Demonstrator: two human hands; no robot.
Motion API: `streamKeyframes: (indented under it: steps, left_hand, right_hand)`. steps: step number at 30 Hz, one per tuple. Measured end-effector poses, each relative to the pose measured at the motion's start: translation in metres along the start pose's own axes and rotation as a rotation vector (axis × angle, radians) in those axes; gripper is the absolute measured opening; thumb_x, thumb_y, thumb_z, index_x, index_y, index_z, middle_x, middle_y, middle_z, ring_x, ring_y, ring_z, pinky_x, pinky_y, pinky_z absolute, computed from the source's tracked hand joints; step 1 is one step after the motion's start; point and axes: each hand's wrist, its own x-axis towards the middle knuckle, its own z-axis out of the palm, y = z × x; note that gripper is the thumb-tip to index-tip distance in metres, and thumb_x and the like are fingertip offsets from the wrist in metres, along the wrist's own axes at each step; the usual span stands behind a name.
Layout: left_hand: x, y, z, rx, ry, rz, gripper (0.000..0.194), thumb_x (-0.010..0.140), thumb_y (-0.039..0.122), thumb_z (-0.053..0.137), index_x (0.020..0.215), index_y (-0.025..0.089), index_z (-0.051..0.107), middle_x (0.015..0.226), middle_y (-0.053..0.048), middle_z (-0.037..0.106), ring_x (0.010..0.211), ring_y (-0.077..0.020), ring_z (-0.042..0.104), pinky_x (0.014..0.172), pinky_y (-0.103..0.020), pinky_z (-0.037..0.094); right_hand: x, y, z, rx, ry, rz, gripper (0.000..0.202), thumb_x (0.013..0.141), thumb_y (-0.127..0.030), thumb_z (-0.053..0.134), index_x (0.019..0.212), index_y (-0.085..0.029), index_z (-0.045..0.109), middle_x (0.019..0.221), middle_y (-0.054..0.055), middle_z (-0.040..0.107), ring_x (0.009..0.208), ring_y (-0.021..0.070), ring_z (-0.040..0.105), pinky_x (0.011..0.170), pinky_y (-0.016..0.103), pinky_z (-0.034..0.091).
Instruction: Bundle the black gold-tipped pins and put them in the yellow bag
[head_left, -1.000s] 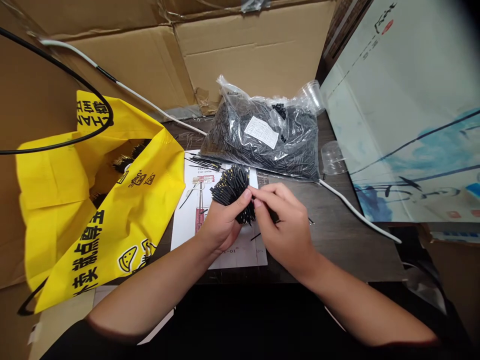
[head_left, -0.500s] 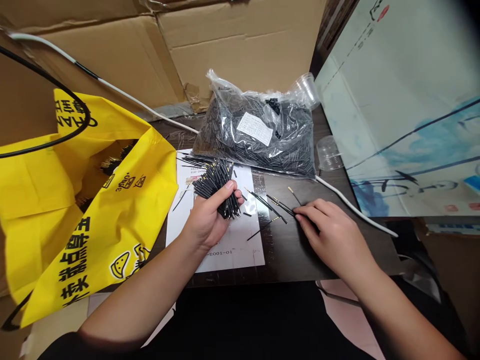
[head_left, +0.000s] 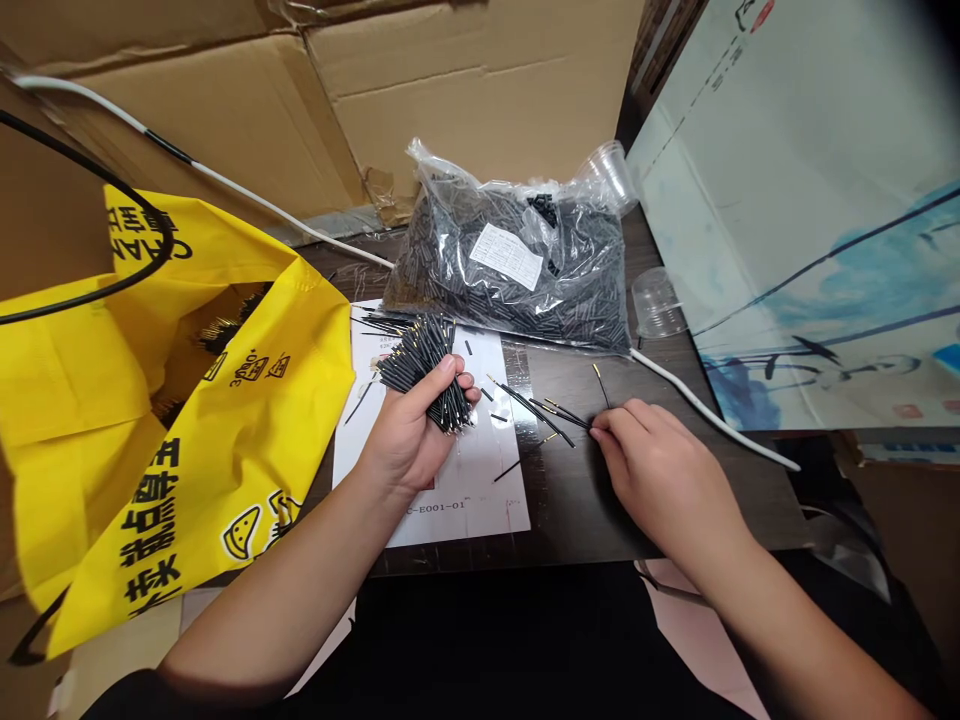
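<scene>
My left hand [head_left: 420,420] is closed around a thick bundle of short black wires [head_left: 424,365] with gold-coloured tips, thumb across the top. To the right, my right hand [head_left: 660,460] pinches a few black wires [head_left: 566,411] by their ends, low over the dark table. One more wire [head_left: 602,385] with a gold tip sticks up beside its fingers. Between the hands, several loose wires [head_left: 534,412] lie across the paper's edge. Short black tube pieces [head_left: 499,418] are scattered on the printed white sheet [head_left: 457,520] under my left hand.
A clear bag of black tube pieces [head_left: 435,250] lies behind the hands. A yellow bag [head_left: 300,400] with more wires inside stands at left. Clear plastic cups [head_left: 660,305], a white cable [head_left: 697,405], a cardboard box [head_left: 480,100] and a painted panel [head_left: 795,220] surround the dark table [head_left: 600,530].
The wires in my right hand have fanned apart slightly, and the gold-tipped one beside its fingers stands more upright. My left hand has shifted slightly left with its bundle.
</scene>
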Motion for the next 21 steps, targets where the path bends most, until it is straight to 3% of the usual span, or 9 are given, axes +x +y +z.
streamKeyframes:
  steps: [7,12,17,21]
  left_hand:
    - [-0.004,-0.004,0.000,0.055,-0.026,0.030,0.024,0.078,0.021,0.086,0.091,0.013,0.067,0.088,0.000,0.061,0.075,-0.0085,0.061,0.072,-0.024,0.055]
    - [-0.011,-0.012,0.000,0.218,-0.117,0.119,0.017,0.084,0.026,0.081,0.090,0.015,0.069,0.083,-0.001,0.062,0.077,-0.0105,0.059,0.075,-0.025,0.052]
    - [-0.016,-0.016,0.003,0.251,-0.147,0.129,0.021,0.082,0.031,0.084,0.087,0.015,0.071,0.079,-0.001,0.062,0.076,-0.0104,0.059,0.076,-0.023,0.051]
    - [-0.017,-0.015,0.004,0.178,-0.105,0.088,0.026,0.079,0.034,0.086,0.088,0.015,0.072,0.082,-0.001,0.064,0.077,-0.0103,0.059,0.076,-0.023,0.052]
  right_hand:
    - [0.005,-0.006,-0.014,0.329,0.055,0.178,0.011,0.101,-0.027,0.057,0.091,-0.022,0.060,0.086,0.002,0.062,0.078,0.0188,0.059,0.068,0.033,0.042]
    - [0.023,-0.045,-0.020,0.770,0.091,0.325,0.014,0.100,-0.030,0.057,0.088,-0.023,0.062,0.079,-0.001,0.062,0.071,0.0148,0.058,0.063,0.029,0.044]
    - [0.041,-0.085,-0.012,0.939,0.050,0.247,0.015,0.099,-0.027,0.056,0.086,-0.022,0.060,0.073,-0.002,0.058,0.063,0.0129,0.051,0.058,0.028,0.041]
    - [0.046,-0.095,-0.005,0.949,0.058,0.238,0.014,0.098,-0.027,0.056,0.085,-0.021,0.059,0.074,-0.001,0.059,0.063,0.0128,0.050,0.058,0.028,0.040]
